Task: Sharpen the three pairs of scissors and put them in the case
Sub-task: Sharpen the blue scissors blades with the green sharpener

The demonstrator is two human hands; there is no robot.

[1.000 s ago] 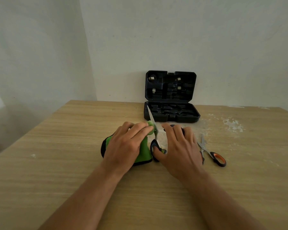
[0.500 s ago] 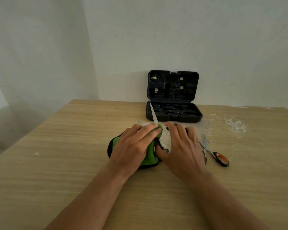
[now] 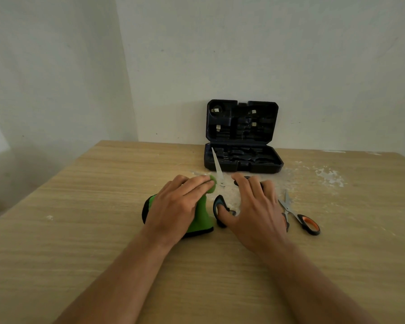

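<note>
My left hand [image 3: 177, 206] presses down on a green and black sharpener [image 3: 200, 216] in the middle of the wooden table. My right hand [image 3: 253, 206] grips the blue-black handles of a pair of scissors [image 3: 218, 169], thumb through one loop; its blade runs through the sharpener's head and points toward the case. A second pair of scissors [image 3: 298, 216] with orange and black handles lies just right of my right hand. A black case [image 3: 241, 136] stands open against the wall, lid upright. A dark shape peeks out beyond my right fingers; I cannot tell what it is.
White powdery marks [image 3: 327, 176] are scattered on the table [image 3: 103, 230] to the right of the case. Plain walls meet in a corner behind the table's far left edge.
The scissors slid forward through the sharpener and then back toward me. My left hand stayed on the sharpener. The view shifted slightly.
</note>
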